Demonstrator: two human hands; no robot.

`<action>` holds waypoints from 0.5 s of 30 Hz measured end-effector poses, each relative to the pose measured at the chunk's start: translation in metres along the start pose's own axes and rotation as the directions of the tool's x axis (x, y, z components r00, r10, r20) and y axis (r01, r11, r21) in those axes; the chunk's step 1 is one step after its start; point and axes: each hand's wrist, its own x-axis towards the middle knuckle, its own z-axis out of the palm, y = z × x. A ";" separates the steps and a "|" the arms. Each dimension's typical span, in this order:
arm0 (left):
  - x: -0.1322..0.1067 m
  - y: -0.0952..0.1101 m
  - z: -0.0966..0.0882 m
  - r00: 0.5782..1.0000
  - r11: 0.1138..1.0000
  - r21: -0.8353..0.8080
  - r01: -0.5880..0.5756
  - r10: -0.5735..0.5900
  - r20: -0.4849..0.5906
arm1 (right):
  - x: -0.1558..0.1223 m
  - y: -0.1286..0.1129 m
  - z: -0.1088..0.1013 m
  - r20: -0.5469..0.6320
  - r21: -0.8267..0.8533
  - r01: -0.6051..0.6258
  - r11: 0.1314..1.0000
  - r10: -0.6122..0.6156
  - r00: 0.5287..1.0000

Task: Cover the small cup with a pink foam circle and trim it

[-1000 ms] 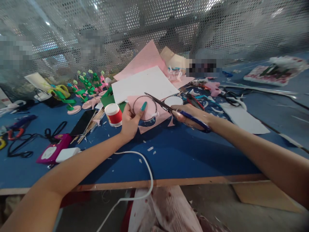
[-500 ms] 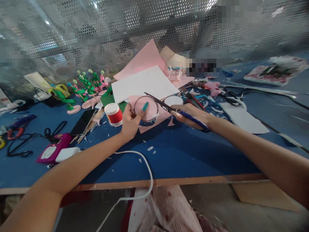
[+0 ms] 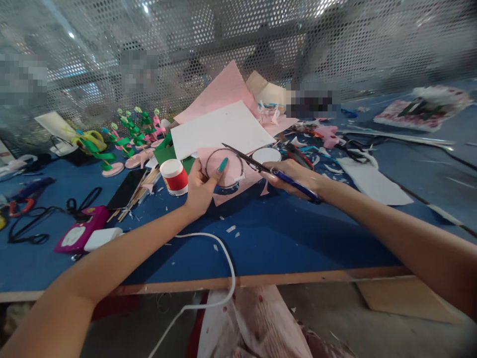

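Note:
My left hand (image 3: 201, 186) pinches a pink sheet (image 3: 233, 181) with a dark circle drawn on it, the thumb with a teal nail pressed on top. My right hand (image 3: 294, 177) grips blue-handled scissors (image 3: 261, 165), whose blades are parted and lie across the right side of the circle. Both hands hover over the blue table (image 3: 283, 238).
A red and white pot (image 3: 174, 176) stands left of my left hand. Behind lie white paper (image 3: 219, 128), pink paper (image 3: 219, 94), green and pink paper flowers (image 3: 126, 139). At the left: black scissors (image 3: 30, 223), a magenta device (image 3: 76, 236), wooden sticks (image 3: 136, 194). A white cable (image 3: 219, 253) runs off the front edge.
Almost nothing differs. The view has shifted slightly, and both hands keep their hold on the pink sheet and the scissors.

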 end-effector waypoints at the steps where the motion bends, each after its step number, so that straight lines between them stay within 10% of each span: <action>1: 0.000 0.000 0.000 1.000 1.000 -0.002 0.001 -0.001 -0.002 | 0.000 0.001 0.000 0.000 -0.001 0.004 1.000 -0.004 1.000; 15: -0.001 0.004 0.001 0.999 0.999 0.024 0.029 -0.029 -0.038 | -0.001 0.005 0.000 0.002 -0.056 0.026 0.998 -0.026 1.000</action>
